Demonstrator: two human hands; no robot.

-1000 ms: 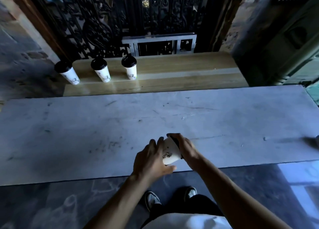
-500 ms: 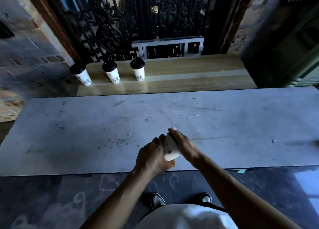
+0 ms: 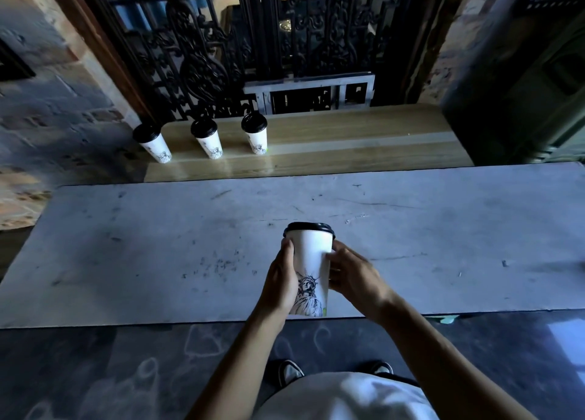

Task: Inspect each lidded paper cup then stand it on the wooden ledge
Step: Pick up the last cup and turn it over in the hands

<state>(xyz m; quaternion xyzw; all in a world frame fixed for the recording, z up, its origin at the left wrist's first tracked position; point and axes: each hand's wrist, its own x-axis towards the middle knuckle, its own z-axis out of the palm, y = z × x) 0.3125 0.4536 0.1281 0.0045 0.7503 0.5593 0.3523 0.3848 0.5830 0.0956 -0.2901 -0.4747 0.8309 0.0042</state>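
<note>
Both hands clasp one cup (image 3: 311,261) above the bench's (image 3: 158,245) near edge: your left hand (image 3: 281,280) wraps its left side, your right hand (image 3: 351,277) its right. It stands upright, black lid (image 3: 308,227) on top. Three lidded cups (image 3: 207,138) stand along the ledge's (image 3: 348,141) left end.

Three lidded cups (image 3: 209,138) stand on wooden ledge (image 3: 348,144)

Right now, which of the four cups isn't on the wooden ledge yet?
The cup held between the left hand and right hand, over the marble slab. The other three stand on the wooden ledge.
</note>
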